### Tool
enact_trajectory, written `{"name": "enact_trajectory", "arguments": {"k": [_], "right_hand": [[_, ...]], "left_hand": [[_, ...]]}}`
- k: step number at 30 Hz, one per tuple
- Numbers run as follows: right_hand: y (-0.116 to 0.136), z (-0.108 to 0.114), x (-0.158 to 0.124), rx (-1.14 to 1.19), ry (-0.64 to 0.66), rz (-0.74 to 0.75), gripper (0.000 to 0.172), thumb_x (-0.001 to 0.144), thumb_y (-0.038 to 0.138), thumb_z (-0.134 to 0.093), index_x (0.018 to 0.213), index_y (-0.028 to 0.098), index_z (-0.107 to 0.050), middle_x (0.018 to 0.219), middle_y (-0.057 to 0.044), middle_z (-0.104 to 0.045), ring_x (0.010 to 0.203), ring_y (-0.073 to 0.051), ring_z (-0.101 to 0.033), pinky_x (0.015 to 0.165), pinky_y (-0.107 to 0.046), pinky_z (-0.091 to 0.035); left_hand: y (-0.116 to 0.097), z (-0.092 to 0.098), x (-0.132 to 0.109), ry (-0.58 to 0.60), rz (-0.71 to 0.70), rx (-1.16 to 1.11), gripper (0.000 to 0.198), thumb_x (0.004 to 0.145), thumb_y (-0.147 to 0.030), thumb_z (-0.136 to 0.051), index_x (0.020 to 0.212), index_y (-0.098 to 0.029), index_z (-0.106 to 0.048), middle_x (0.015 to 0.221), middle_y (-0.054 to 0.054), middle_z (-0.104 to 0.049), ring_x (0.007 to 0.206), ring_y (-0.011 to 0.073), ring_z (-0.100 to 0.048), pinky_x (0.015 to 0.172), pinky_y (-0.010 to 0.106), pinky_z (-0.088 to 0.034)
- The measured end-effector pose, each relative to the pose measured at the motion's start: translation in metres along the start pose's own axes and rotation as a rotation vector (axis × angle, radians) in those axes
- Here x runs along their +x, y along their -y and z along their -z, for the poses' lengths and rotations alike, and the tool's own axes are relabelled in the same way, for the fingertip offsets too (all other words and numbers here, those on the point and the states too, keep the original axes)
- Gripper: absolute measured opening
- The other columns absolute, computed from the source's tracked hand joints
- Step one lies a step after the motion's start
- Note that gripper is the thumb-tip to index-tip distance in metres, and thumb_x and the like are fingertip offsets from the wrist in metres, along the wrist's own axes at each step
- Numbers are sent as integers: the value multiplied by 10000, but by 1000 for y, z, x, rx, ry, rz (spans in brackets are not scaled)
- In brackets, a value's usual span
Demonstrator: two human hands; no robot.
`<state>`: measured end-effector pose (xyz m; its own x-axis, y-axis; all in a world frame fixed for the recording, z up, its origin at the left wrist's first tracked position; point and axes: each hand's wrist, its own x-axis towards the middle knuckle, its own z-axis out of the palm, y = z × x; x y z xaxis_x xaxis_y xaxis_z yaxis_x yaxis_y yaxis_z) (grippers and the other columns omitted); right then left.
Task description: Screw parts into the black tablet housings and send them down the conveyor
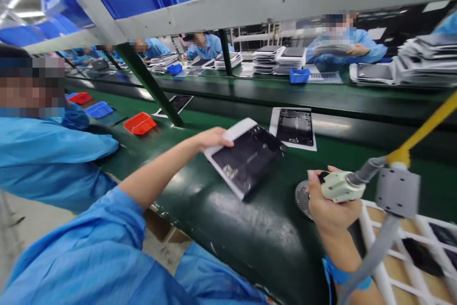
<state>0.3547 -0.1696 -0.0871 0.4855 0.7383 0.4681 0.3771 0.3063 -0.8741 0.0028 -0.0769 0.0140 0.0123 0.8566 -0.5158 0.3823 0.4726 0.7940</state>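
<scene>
- Tablet panel [246, 160]: flat, dark, slightly glossy, white-rimmed; tilted over green belt [228, 229], one edge inside left hand's grasp
- Left hand [212, 139]: fingers closed over white rim, firm hold on panel
- Right hand [332, 202]: curled shut around air tool [342, 187], pale plastic body, ribbed grey hose running upward
- Round mesh disc [303, 199]: just beside right hand
- Second panel [294, 126]: black on white, lying flat on belt, farther along
</scene>
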Motion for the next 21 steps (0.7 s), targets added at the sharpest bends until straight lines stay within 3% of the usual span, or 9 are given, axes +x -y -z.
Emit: {"name": "enact_trajectory", "arguments": {"k": [2, 4, 7, 10, 12, 15, 18, 21], "right_hand": [[2, 0, 0, 16, 7, 15, 562, 862, 643, -876, 1144, 177, -736, 840, -83, -792, 712, -259, -786, 745, -417, -695], [2, -1, -1, 23, 4, 26, 540, 867, 575, -892, 1173, 155, -748, 836, -80, -808, 672, -240, -775, 733, -398, -686], [-4, -2, -4, 54, 11, 25, 518, 864, 526, -901, 1189, 153, -749, 867, -71, -833, 618, -211, -759, 686, -360, -671], [-15, -5, -8, 114, 2, 61, 493, 845, 511, -913, 1180, 183, -757, 901, -57, -836, 630, -214, -761, 687, -368, -679], [-21, -6, -11, 128, 5, 88, 480, 843, 500, -910, 1189, 202, -763, 937, -57, -836, 715, -239, -793, 727, -386, -692], [-20, -4, -12, 126, 10, 115, 415, 864, 432, -900, 1181, 200, -766, 951, -60, -841, 771, -243, -813, 764, -381, -695], [-10, 0, -8, 120, 32, 136, 316, 892, 356, -891, 1127, 185, -768, 894, -53, -838, 699, -212, -793, 734, -344, -679], [2, 1, -3, 79, 36, 101, 327, 913, 408, -878, 1100, 171, -752, 837, -55, -826, 666, -207, -785, 696, -324, -667]], "left_hand": [[-29, 13, 45, -299, -42, 119, 280, 835, -183, -903, 1098, -134, -822, 957, 101, -844, 884, 290, -806, 855, 395, -663], [-46, 20, 82, -478, -84, 204, 345, 886, -162, -870, 1219, -109, -800, 1006, 113, -846, 1006, 296, -803, 927, 379, -653], [-53, 27, 113, -592, -116, 313, 416, 906, -136, -843, 1307, -60, -761, 1160, 176, -833, 1256, 350, -738, 1086, 412, -595], [-52, 23, 129, -678, -187, 443, 470, 906, -99, -809, 1369, -47, -744, 1388, 235, -763, 1510, 416, -562, 1261, 484, -454], [-55, 3, 140, -648, -262, 497, 496, 958, -79, -735, 1453, -68, -721, 1467, 219, -733, 1561, 385, -512, 1308, 465, -395], [-66, -52, 166, -494, -302, 506, 483, 1008, -177, -773, 1482, -98, -720, 1349, 180, -796, 1371, 320, -685, 1212, 374, -488], [-76, -108, 191, -369, -186, 451, 543, 900, -303, -955, 1326, -26, -764, 1139, 216, -833, 1039, 319, -811, 971, 349, -609], [-79, -136, 202, -316, -81, 366, 401, 832, -233, -1001, 1108, -25, -798, 1017, 245, -829, 989, 358, -825, 903, 369, -631]]}}
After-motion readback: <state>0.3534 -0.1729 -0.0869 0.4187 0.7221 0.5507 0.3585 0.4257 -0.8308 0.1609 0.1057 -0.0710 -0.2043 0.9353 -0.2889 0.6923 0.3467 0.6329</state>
